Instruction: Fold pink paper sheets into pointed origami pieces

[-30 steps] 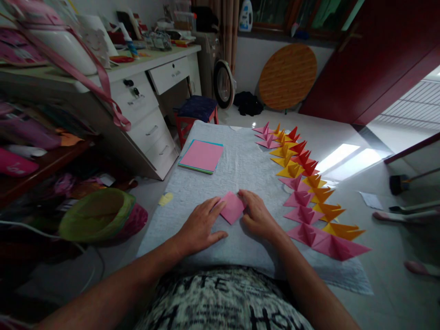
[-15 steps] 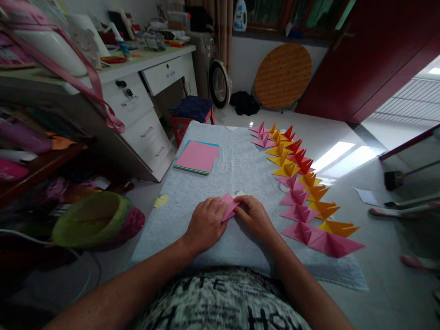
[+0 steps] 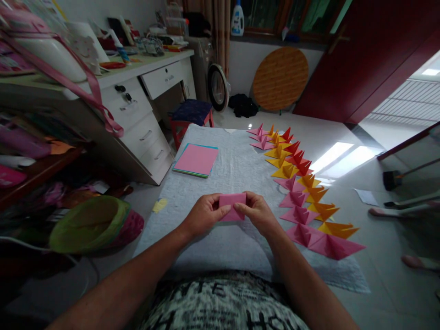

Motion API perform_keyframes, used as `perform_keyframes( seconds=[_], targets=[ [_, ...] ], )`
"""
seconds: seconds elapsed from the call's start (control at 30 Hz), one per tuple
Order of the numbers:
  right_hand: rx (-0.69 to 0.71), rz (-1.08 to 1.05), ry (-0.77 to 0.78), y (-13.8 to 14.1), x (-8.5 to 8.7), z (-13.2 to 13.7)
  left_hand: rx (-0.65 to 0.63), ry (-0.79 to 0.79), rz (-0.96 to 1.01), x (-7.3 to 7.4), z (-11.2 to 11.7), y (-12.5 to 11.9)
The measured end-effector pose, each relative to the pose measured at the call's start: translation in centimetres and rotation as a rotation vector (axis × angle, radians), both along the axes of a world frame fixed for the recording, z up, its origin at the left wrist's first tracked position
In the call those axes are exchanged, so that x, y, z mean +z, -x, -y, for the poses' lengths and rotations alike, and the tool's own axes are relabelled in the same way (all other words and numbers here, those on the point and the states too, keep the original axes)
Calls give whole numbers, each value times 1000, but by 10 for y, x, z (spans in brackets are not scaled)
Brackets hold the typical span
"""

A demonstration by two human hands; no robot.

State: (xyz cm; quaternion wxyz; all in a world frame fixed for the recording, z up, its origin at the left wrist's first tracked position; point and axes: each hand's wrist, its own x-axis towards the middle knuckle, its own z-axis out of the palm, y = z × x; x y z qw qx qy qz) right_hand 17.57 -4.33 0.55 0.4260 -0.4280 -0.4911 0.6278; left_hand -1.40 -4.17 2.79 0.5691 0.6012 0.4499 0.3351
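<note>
A small folded pink paper [image 3: 233,204] is held up off the grey cloth-covered table [image 3: 237,172]. My left hand [image 3: 203,214] pinches its left edge, thumb on the front. My right hand [image 3: 257,211] pinches its right edge the same way. Both hands are closed on the paper, a little above the table's near half. A stack of square paper sheets [image 3: 196,159], pink on top, lies at the table's far left.
Two rows of folded paper shapes [image 3: 299,188] in pink, yellow, orange and red run along the table's right side. A green-rimmed basket [image 3: 91,222] sits on the floor at left. A white desk with drawers [image 3: 144,114] and a red stool [image 3: 190,117] stand beyond.
The pink paper lay flat on the table under both hands a second ago. Both hands have since lifted it, turned it square-on and now pinch it by its two side edges.
</note>
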Motion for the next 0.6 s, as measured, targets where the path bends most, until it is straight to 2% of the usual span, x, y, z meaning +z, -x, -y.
perform_keyframes(
  seconds=[0.07,0.23,0.33,0.43,0.5,0.6],
  targets=[
    [1,-12,31,2,2,0,34,41,74,-2,-5,-4],
    [-46,-14,54,4,3,-1,89,45,121,-13,-16,-10],
    [-84,25,83,3,0,-7,35,64,150,-22,-20,-10],
    [-141,29,85,0,-5,-17,-41,148,177,-30,-23,-8],
    [-212,-53,81,-2,-10,-23,-25,206,211,-34,-24,-7],
    [-296,-235,78,-5,-16,-28,82,240,292,-38,-27,-6]
  ],
)
